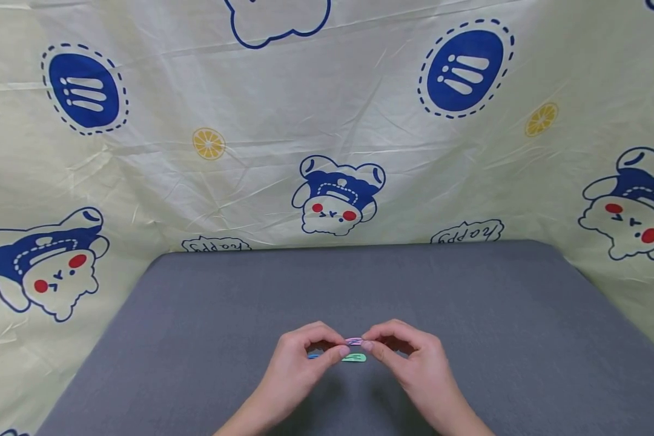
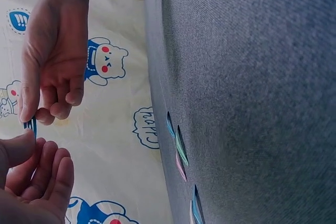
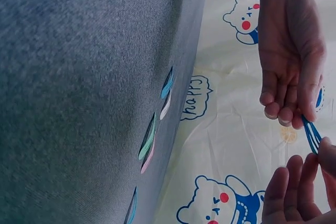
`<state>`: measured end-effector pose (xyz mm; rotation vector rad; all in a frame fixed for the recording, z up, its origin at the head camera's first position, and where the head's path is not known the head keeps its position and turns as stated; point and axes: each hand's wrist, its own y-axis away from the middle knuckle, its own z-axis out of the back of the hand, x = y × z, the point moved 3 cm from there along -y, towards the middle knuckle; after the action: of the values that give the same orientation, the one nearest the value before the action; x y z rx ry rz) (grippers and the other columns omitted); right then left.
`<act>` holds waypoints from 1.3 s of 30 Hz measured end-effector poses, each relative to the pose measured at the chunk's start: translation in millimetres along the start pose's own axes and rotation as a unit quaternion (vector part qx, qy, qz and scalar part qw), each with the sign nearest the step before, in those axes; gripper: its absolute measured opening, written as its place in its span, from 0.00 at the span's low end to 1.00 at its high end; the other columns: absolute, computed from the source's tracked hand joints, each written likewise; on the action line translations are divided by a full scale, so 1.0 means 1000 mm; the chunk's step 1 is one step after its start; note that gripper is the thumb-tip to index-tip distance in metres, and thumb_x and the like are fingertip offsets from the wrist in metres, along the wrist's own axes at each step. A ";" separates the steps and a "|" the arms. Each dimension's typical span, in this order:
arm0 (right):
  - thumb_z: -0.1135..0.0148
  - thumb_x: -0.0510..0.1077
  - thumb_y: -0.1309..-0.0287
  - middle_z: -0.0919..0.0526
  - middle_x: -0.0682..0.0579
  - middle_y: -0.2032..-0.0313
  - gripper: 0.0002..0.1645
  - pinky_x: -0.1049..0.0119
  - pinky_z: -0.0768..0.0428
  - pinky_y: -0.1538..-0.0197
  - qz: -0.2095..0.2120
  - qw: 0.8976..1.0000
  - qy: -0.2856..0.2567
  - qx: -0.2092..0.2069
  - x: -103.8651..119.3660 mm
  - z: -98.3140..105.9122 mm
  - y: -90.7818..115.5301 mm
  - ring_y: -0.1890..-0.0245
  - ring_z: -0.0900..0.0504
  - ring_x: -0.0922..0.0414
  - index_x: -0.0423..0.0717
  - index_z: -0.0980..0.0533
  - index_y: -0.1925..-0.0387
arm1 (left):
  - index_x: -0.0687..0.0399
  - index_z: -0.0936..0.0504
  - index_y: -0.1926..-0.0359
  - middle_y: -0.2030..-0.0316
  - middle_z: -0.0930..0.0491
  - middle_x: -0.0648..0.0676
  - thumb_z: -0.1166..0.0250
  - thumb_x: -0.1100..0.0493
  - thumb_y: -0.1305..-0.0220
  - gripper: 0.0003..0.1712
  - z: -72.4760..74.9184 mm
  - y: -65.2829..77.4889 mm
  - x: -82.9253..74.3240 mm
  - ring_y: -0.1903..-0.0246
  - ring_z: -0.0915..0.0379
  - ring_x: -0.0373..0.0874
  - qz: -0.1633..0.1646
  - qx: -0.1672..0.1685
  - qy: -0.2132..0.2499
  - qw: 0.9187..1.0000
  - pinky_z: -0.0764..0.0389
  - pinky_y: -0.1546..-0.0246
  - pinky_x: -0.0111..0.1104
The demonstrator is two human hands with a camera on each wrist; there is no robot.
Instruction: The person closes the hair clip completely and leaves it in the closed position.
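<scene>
Your left hand (image 1: 297, 363) and right hand (image 1: 411, 360) each pinch one clip (image 1: 353, 341) just above the green clip (image 1: 354, 358); keep both grips firm.

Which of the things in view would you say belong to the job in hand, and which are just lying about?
In hand:
- hair clip, pinched at both ends
- left hand
- right hand

Lying about:
- green clip on the table, below the hands
- blue clip, partly hidden by the left hand
- grey table
- cartoon-print cloth behind
</scene>
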<state>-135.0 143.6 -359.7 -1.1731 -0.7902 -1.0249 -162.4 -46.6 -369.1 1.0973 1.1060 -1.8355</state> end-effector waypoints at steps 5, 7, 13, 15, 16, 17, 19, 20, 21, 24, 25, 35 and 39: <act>0.29 0.47 0.43 0.16 0.53 0.66 0.07 0.64 0.20 0.59 -0.019 1.000 -0.007 0.014 -0.001 0.003 0.001 0.65 0.17 0.53 0.52 0.17 0.63 | 0.46 0.14 0.65 0.67 0.18 0.44 0.30 0.57 0.38 0.01 -0.002 -0.002 0.001 0.64 0.20 0.41 0.003 0.009 0.006 1.000 0.20 0.56 0.36; 0.29 0.47 0.43 0.16 0.52 0.66 0.07 0.63 0.19 0.58 -0.030 0.999 -0.013 0.019 -0.002 0.004 0.001 0.64 0.17 0.53 0.52 0.17 0.63 | 0.47 0.14 0.64 0.67 0.17 0.44 0.30 0.58 0.38 0.01 -0.003 -0.003 0.001 0.64 0.20 0.41 0.006 0.012 0.011 1.000 0.20 0.56 0.36; 0.27 0.48 0.46 0.15 0.51 0.63 0.08 0.61 0.19 0.56 -0.086 0.996 -0.015 0.023 -0.008 0.013 0.003 0.61 0.16 0.52 0.53 0.16 0.63 | 0.49 0.13 0.63 0.66 0.17 0.46 0.28 0.59 0.40 0.04 -0.009 -0.008 0.004 0.64 0.19 0.41 0.023 0.018 0.023 0.999 0.21 0.58 0.35; 0.27 0.48 0.46 0.15 0.52 0.63 0.09 0.61 0.19 0.58 -0.087 0.996 -0.001 0.025 -0.009 0.016 0.004 0.62 0.16 0.53 0.55 0.16 0.62 | 0.48 0.13 0.63 0.66 0.17 0.46 0.28 0.60 0.40 0.04 -0.012 -0.009 0.005 0.64 0.19 0.40 0.025 0.021 0.024 0.999 0.20 0.59 0.35; 0.26 0.48 0.46 0.15 0.53 0.63 0.09 0.62 0.19 0.58 -0.082 0.996 0.009 0.027 -0.010 0.018 0.004 0.62 0.16 0.53 0.55 0.16 0.62 | 0.48 0.13 0.63 0.66 0.17 0.46 0.28 0.60 0.40 0.04 -0.014 -0.010 0.006 0.65 0.19 0.40 0.025 0.023 0.022 0.999 0.20 0.60 0.35; 0.26 0.47 0.46 0.15 0.54 0.63 0.09 0.62 0.19 0.59 -0.074 0.997 0.018 0.028 -0.010 0.020 0.005 0.63 0.16 0.54 0.56 0.16 0.62 | 0.49 0.13 0.63 0.66 0.17 0.46 0.28 0.60 0.40 0.04 -0.015 -0.010 0.006 0.65 0.19 0.40 0.024 0.024 0.022 0.999 0.20 0.61 0.35; 0.27 0.47 0.46 0.15 0.55 0.64 0.09 0.62 0.19 0.59 -0.058 0.997 0.037 0.031 -0.010 0.024 0.005 0.64 0.16 0.55 0.57 0.16 0.62 | 0.49 0.13 0.64 0.67 0.17 0.46 0.28 0.60 0.40 0.04 -0.018 -0.012 0.007 0.66 0.19 0.40 0.022 0.028 0.016 0.999 0.20 0.61 0.35; 0.26 0.47 0.46 0.15 0.57 0.64 0.09 0.63 0.18 0.60 -0.049 0.997 0.049 0.032 -0.010 0.025 0.005 0.64 0.16 0.55 0.57 0.16 0.62 | 0.49 0.14 0.64 0.67 0.18 0.45 0.28 0.60 0.40 0.04 -0.019 -0.013 0.007 0.67 0.19 0.39 0.018 0.030 0.012 0.999 0.20 0.62 0.35; 0.26 0.47 0.46 0.15 0.58 0.64 0.09 0.63 0.19 0.60 -0.045 0.997 0.060 0.031 -0.011 0.027 0.005 0.65 0.17 0.56 0.58 0.16 0.61 | 0.49 0.14 0.64 0.68 0.18 0.45 0.29 0.60 0.40 0.03 -0.021 -0.014 0.008 0.67 0.19 0.39 0.015 0.031 0.007 0.999 0.20 0.62 0.34; 0.27 0.46 0.46 0.16 0.61 0.65 0.10 0.65 0.19 0.62 -0.034 0.994 0.094 0.034 -0.012 0.031 0.003 0.67 0.16 0.59 0.59 0.16 0.61 | 0.49 0.14 0.64 0.68 0.19 0.43 0.29 0.62 0.40 0.03 -0.025 -0.017 0.010 0.69 0.20 0.37 0.005 0.036 -0.013 0.999 0.19 0.62 0.33; 0.27 0.46 0.46 0.16 0.62 0.65 0.10 0.65 0.19 0.63 -0.031 0.993 0.106 0.035 -0.012 0.033 0.003 0.67 0.17 0.59 0.59 0.16 0.61 | 0.49 0.14 0.64 0.69 0.19 0.42 0.29 0.62 0.40 0.04 -0.026 -0.017 0.011 0.69 0.21 0.36 0.002 0.037 -0.020 0.999 0.20 0.63 0.33; 0.26 0.41 0.47 0.16 0.64 0.66 0.11 0.65 0.18 0.62 0.000 0.984 0.162 0.067 -0.022 0.044 0.001 0.68 0.17 0.63 0.57 0.16 0.62 | 0.52 0.13 0.65 0.69 0.19 0.40 0.30 0.66 0.40 0.05 -0.038 -0.024 0.017 0.69 0.24 0.33 -0.019 0.049 -0.060 0.997 0.21 0.65 0.30; 0.27 0.38 0.46 0.17 0.63 0.65 0.11 0.65 0.18 0.62 0.008 0.982 0.169 0.082 -0.027 0.047 0.001 0.69 0.18 0.64 0.56 0.17 0.62 | 0.53 0.13 0.66 0.70 0.20 0.39 0.30 0.67 0.41 0.05 -0.042 -0.026 0.018 0.70 0.25 0.32 -0.021 0.054 -0.077 0.995 0.22 0.66 0.27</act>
<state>-143.0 195.3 -373.9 -0.8341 -0.5811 -1.0883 -179.2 -0.8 -389.3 0.9814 0.9555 -1.9966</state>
